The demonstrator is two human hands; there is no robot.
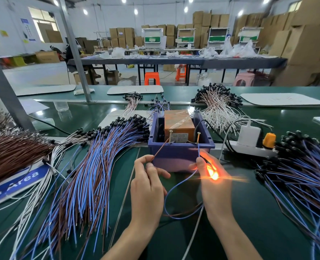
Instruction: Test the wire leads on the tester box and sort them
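Tester box [178,122] inside purple bin [174,153]

Blue-and-brown wire lead [166,199], lamp [213,174] glowing orange, touches both screws [170,136] on purple tester box [174,156]

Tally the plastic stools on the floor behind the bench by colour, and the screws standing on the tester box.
Orange stools: 2
Pink stools: 1
Screws: 2
Total: 5
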